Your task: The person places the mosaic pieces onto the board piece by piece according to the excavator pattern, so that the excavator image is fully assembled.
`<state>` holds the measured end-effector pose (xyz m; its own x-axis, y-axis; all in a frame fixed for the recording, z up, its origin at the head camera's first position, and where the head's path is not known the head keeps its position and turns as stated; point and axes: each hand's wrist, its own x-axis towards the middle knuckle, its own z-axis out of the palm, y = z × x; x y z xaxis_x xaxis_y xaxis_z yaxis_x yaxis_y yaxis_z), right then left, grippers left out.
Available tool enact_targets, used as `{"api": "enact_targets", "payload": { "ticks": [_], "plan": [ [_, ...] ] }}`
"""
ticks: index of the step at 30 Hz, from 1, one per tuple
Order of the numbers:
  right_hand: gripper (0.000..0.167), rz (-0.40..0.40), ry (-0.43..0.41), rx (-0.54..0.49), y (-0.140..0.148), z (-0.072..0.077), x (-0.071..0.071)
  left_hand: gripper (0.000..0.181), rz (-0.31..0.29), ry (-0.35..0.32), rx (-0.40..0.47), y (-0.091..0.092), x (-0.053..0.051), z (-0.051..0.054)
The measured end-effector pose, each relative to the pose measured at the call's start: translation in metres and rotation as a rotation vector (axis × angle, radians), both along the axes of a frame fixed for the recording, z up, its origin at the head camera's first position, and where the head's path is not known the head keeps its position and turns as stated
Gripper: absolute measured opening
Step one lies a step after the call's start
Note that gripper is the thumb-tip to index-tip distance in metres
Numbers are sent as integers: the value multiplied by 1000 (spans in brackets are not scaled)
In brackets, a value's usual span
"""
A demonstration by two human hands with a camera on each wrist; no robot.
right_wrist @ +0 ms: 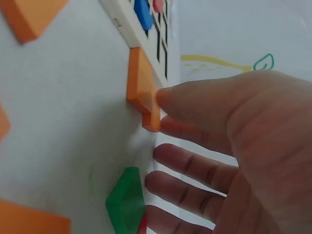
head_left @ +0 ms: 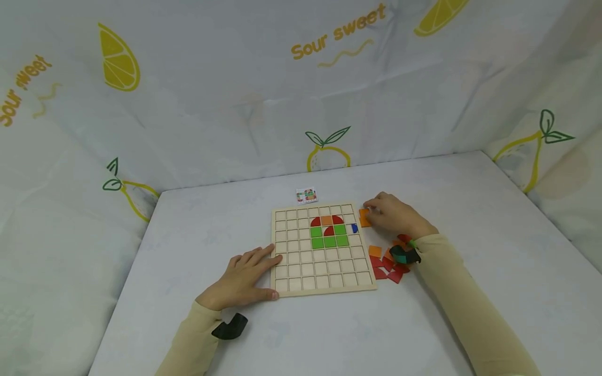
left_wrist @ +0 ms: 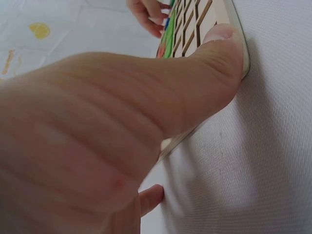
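A square wooden grid board [head_left: 301, 271] lies on the white table. My left hand [head_left: 244, 279] rests at its left edge with fingers spread, the thumb [left_wrist: 219, 58] touching the near left corner. Just right of the board, my right hand [head_left: 395, 214] reaches down to orange square tiles [head_left: 364, 221] lying on the table. In the right wrist view its thumb touches an orange tile [right_wrist: 140, 80], and the index finger is beside a second one partly hidden behind. Set in the board are green tiles [head_left: 330, 241], red quarter-rounds [head_left: 315, 222], an orange square and a blue piece [head_left: 355, 228].
Loose red tiles [head_left: 395, 277] and orange tiles [head_left: 375, 251] lie right of the board, partly under the right wrist. A green piece [right_wrist: 126, 200] is near the right fingers. Behind the board lies a small pattern card [head_left: 307, 195]. A lemon-printed cloth [head_left: 263, 115] hangs behind the table.
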<state>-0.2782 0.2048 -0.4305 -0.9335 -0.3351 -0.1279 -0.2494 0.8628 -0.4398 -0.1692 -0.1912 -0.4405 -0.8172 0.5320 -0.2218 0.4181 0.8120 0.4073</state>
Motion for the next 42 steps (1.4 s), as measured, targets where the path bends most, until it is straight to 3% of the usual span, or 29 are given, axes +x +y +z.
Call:
{"api": "enact_targets", "payload": {
  "ticks": [9,19,33,42],
  "plan": [
    [34,-54,-1,83,-4,1,-4,81,2,9,-19,3,-4,-2],
    [35,-59,-38,65,-7,6,-1,81,18,-8,6,5,2,-2],
    [36,-88,-50,71,-10,5,-2,81,3,2,-23,2,-3,-2],
    [36,-104,-64,62,-12,3,2,81,10,-8,-26,1,-1,-3]
  ]
}}
